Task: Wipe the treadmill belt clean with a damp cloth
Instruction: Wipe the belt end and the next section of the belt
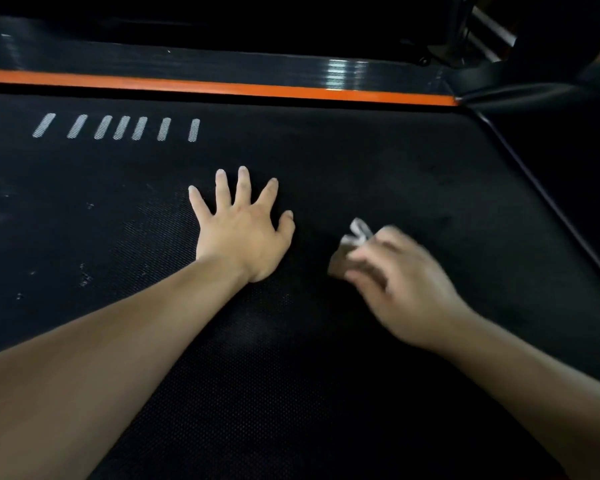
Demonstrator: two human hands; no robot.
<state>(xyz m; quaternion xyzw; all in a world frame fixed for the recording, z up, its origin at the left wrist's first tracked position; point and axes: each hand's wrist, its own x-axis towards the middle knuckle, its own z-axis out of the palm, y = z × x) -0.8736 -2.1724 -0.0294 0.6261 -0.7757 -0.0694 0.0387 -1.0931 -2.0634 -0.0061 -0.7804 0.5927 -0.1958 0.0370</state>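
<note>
A: Entry, head view. Which way does the treadmill belt [326,161] run?

B: Its long axis lies left to right across the frame, parallel to the orange strip [222,86] along its far edge. At far right the belt's edge slants toward the viewer. The surface is black and textured. A row of slanted white dashes [118,128] sits at far left near the strip, and pale specks [84,278] are scattered at left.

A: Cloth [355,237]?

B: Small, pale and bunched, on the belt right of centre. It sticks out from the front of the right hand [406,289], on the fingertip side, pointing away from the person and slightly left. Its long axis is roughly crosswise to the belt. Its outline is blurred, so the folds cannot be read.

A: Right-hand fingers?

B: Curled round the near end of the cloth, holding it. The hand is blurred too; exact finger placement cannot be told.

A: Left hand [243,230]?

B: Palm down, flat on the belt, fingers straight and spread wide, thumb out to the right. It holds nothing. It lies just left of the cloth, not touching it.
</note>
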